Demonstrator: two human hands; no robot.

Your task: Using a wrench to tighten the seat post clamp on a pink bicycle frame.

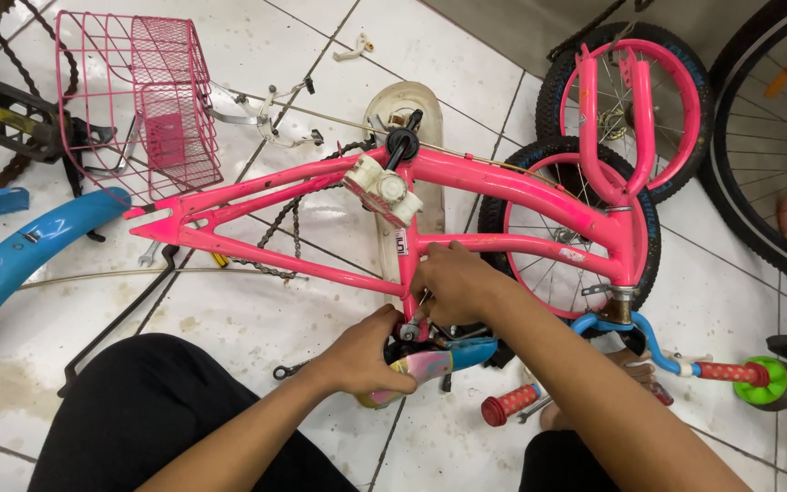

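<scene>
the left hand (368, 353) is closed around the bicycle saddle (430, 366), a blue and multicoloured seat lying near the person's knees, its nose pointing right. the right hand (451, 284) sits just above and right of it, fingers pinched together at the seat clamp where the saddle meets the pink bicycle frame (503, 196); what the fingertips grip there is too small to tell. the two hands are almost touching, both at the near end of the seat tube.

the frame lies flat on the white tiled floor (257, 319), its long axis running left to right: the rear fork ends point left, the head tube and pink front fork (626, 118) sit at the right. a white pedal (384, 189) stands up from the middle of the frame, and a loose chain (293, 228) hangs across the rear stays. a small black-tyred wheel (512, 200) lies under the frame on the right.

far left, a pink wire basket (138, 100) rests on its side, with nothing visible in it. a blue mudguard (20, 264) curves along the left edge. near right, a blue handlebar with red grips (730, 373) lies on the floor, one red grip (509, 404) just beside the right forearm.
</scene>
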